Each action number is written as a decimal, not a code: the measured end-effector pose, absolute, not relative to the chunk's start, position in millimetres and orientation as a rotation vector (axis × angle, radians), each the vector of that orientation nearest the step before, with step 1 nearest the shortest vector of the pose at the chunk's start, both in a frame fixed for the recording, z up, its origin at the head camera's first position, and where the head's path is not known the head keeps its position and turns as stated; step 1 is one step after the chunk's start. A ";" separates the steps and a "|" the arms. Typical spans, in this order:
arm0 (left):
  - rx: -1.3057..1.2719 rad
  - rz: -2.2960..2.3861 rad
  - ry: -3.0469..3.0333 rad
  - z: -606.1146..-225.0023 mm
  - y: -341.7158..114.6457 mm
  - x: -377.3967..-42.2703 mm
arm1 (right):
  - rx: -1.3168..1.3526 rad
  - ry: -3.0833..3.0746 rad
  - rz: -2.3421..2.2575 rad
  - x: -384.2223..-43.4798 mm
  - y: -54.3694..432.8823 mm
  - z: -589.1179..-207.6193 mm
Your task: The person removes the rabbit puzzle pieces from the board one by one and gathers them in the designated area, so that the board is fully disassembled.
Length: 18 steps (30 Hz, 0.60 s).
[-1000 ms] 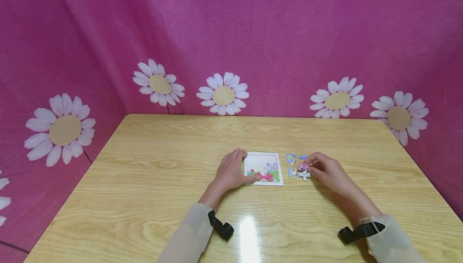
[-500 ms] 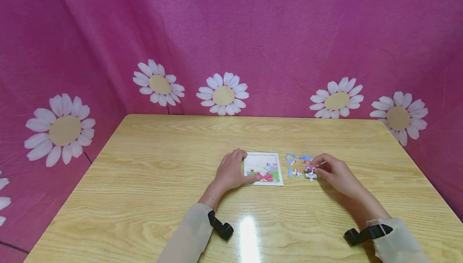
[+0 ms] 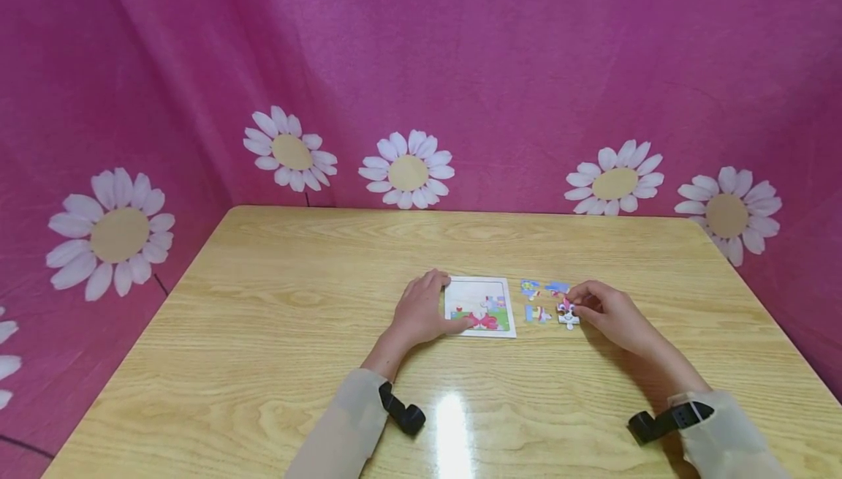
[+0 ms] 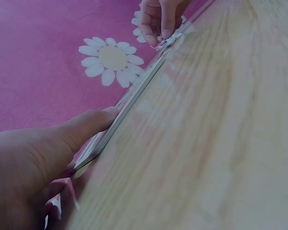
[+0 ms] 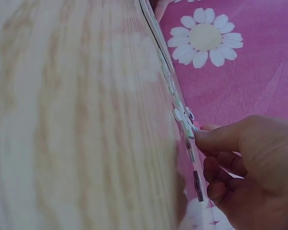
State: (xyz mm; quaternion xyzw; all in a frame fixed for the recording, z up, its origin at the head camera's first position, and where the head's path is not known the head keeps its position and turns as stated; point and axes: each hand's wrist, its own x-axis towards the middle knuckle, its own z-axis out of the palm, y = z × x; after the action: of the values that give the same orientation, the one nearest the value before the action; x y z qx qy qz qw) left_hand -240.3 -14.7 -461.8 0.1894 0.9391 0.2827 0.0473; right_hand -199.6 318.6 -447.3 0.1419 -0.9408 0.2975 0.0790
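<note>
Choosing and handling a loose piece looks like the step in hand: the right hand [image 3: 607,317] pinches the pink-and-white puzzle piece [image 3: 569,317] between thumb and finger, at the right end of the other loose pieces [image 3: 538,314]. The left hand [image 3: 419,311] lies with fingers extended, thumb on the puzzle board [image 3: 465,293] — the next move probably calls for turning the piece to match a gap there.

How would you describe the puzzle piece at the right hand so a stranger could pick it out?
On the wooden table, find the white-bordered puzzle board, then the loose pieces just to its right. The wanted puzzle piece is pinched by the right hand; it looks mainly pink and white, while its neighbours show blue.
</note>
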 end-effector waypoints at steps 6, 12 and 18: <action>0.596 0.854 2.878 -462.2 -14.3 -240.8 | 0.419 -2.851 0.918 -200.1 318.3 -446.3; 0.613 0.845 2.887 -461.9 -14.1 -240.7 | 0.488 -2.792 0.931 -200.0 319.0 -447.1; 0.622 0.828 2.891 -461.3 -14.9 -240.6 | 0.550 -2.717 0.945 -200.8 309.1 -444.2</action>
State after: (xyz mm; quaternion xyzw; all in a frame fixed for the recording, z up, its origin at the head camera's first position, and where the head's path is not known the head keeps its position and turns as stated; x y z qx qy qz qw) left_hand -240.6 -14.9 -461.3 0.2024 0.9408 0.2696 0.0352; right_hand -200.8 309.1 -444.2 0.1869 -0.9224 0.3209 0.1064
